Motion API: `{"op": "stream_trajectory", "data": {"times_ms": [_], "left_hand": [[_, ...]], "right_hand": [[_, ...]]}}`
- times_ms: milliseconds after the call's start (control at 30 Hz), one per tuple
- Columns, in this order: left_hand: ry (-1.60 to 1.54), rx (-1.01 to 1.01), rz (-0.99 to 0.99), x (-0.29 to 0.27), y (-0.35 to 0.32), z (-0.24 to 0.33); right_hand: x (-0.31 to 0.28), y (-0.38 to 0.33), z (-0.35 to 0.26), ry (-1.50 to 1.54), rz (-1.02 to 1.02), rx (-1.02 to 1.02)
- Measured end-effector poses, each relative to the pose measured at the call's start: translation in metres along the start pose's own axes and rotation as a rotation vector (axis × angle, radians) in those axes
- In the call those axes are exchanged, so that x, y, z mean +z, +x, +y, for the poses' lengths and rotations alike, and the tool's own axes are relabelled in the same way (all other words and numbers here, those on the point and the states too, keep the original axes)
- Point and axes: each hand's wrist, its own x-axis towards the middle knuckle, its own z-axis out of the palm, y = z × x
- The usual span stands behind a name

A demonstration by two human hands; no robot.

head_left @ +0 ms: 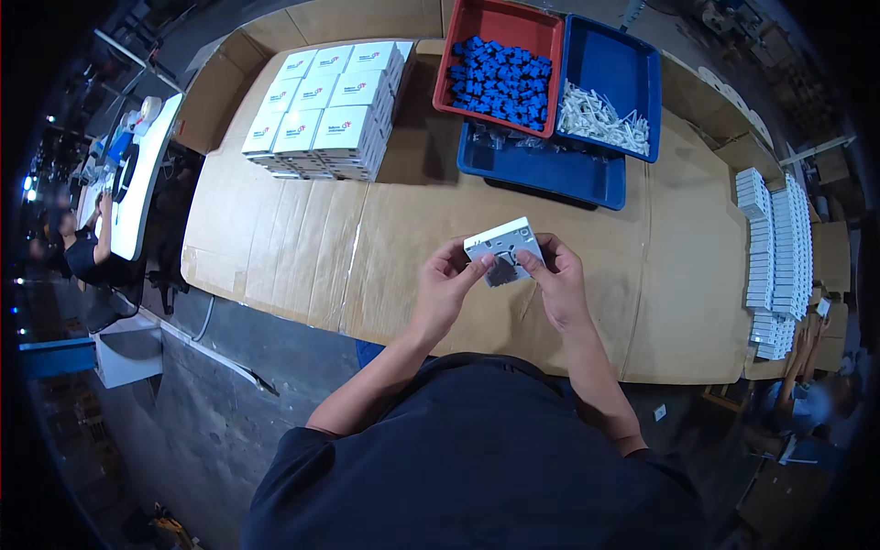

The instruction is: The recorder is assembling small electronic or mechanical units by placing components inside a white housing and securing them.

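- The left hand [445, 289] pinches the case's left edge; this support should be steady.
- The white case [500, 242] is between both hands, above the cardboard [275, 247].
- The right hand [562, 286] pinches its right side; better the thumb presses gently.

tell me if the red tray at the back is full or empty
Partly full: the red tray holds a heap of small blue parts, while its far inner side shows bare red.
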Motion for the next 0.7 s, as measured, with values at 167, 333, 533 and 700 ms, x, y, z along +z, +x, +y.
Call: {"op": "stream_trajectory", "data": {"times_ms": [167,333,533,700], "left_hand": [[0.051,0.039,-0.064,0.000,0.002,0.006],[0.150,0.064,-0.118,-0.005,0.005,0.006],[-0.161,-0.303,-0.181,-0.016,0.014,-0.007],[-0.512,-0.567,-0.402,-0.016,0.005,-0.012]], "right_hand": [[-0.001,-0.004,-0.004,0.015,-0.015,-0.047],[0.003,-0.002,-0.008,0.008,-0.001,0.011],[-0.005,-0.002,0.007,0.201,-0.109,-0.097],[-0.006,0.003,-0.003,0.175,-0.182,-0.096]]}}
